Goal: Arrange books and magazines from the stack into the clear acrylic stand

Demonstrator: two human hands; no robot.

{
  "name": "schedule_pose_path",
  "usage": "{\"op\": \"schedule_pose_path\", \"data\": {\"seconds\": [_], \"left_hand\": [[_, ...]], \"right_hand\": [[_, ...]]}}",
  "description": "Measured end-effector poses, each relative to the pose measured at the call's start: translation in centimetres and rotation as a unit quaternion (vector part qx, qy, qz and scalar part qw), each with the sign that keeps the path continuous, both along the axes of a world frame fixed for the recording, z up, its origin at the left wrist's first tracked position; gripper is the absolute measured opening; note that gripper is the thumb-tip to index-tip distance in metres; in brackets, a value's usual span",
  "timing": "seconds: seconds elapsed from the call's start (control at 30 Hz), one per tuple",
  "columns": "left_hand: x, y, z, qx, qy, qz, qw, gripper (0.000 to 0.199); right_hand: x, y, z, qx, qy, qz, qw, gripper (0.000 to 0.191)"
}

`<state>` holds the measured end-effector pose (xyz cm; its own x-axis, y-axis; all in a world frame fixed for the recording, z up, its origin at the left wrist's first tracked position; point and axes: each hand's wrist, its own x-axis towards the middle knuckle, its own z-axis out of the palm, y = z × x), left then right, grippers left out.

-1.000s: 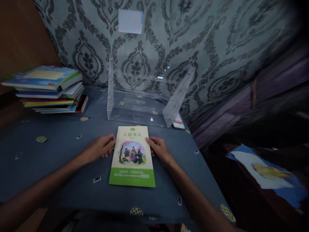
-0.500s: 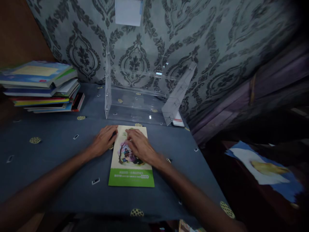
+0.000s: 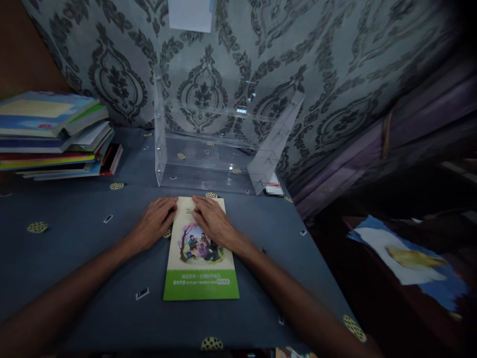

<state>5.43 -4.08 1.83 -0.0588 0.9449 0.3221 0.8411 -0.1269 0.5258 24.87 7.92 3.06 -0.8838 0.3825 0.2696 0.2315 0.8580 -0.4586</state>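
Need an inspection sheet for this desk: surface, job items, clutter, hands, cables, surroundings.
Surface: table has a blue-grey covering with yellow dotted motifs and small labels.
Job items: book lies flat, illustrated cover up, green band toward the person.
Clutter: uneven book stack at left; clear plastic rack behind the book; small white object by the rack's right foot, pixelated, can't identify.
Hands: left hand at the book's upper left edge, grip unclear; right hand spread over the upper cover, partly hiding the title.
Cables: nothing clearly seen.
Surroundings: patterned backdrop with a white sheet; purple fabric at right; dark lower right.
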Motion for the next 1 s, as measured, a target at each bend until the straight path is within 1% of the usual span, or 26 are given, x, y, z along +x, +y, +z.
{"op": "schedule_pose_path", "data": {"seconds": [0.1, 0.2, 0.3, 0.4, 0.47, 0.53, 0.6, 0.77, 0.9, 1.0], "left_hand": [[0.0, 0.0, 0.1, -0.005, -0.001, 0.003, 1.0, 0.021], [0.0, -0.1, 0.2, -0.011, -0.001, 0.001, 1.0, 0.021], [0.0, -0.1, 0.3, -0.016, 0.003, 0.002, 1.0, 0.021], [0.0, 0.0, 0.4, -0.021, 0.018, 0.009, 1.0, 0.022], [0.0, 0.2, 0.5, -0.022, 0.045, 0.02, 0.999, 0.026], [0.1, 0.5, 0.6, -0.019, 0.083, 0.017, 0.996, 0.03], [0.4, 0.9, 0.9, -0.014, 0.114, -0.007, 0.993, 0.032], [2.0, 2.5, 1.4, -0.01, 0.151, -0.109, 0.982, 0.033], [3.9, 3.5, 1.3, -0.01, 0.161, -0.185, 0.969, 0.034], [5.3, 3.7, 1.1, -0.014, 0.155, -0.227, 0.961, 0.037]], "right_hand": [[1.6, 0.7, -0.3, -0.021, 0.016, -0.021, 0.999, 0.02], [3.6, 1.5, -0.7, -0.044, 0.054, -0.053, 0.996, 0.018], [5.2, 2.3, -1.1, -0.081, 0.088, -0.079, 0.99, 0.02], [5.8, 2.9, -1.3, -0.117, 0.099, -0.086, 0.984, 0.024], [5.9, 3.1, -1.4, -0.126, 0.103, -0.091, 0.982, 0.025], [5.8, 3.1, -1.4, -0.128, 0.104, -0.094, 0.982, 0.025], [5.7, 3.1, -1.4, -0.129, 0.102, -0.093, 0.982, 0.025], [5.7, 3.1, -1.6, -0.115, 0.105, -0.086, 0.984, 0.028], [5.7, 3.2, -1.7, -0.101, 0.102, -0.092, 0.985, 0.032], [5.7, 3.4, -1.9, -0.097, 0.1, -0.092, 0.986, 0.033]]}}
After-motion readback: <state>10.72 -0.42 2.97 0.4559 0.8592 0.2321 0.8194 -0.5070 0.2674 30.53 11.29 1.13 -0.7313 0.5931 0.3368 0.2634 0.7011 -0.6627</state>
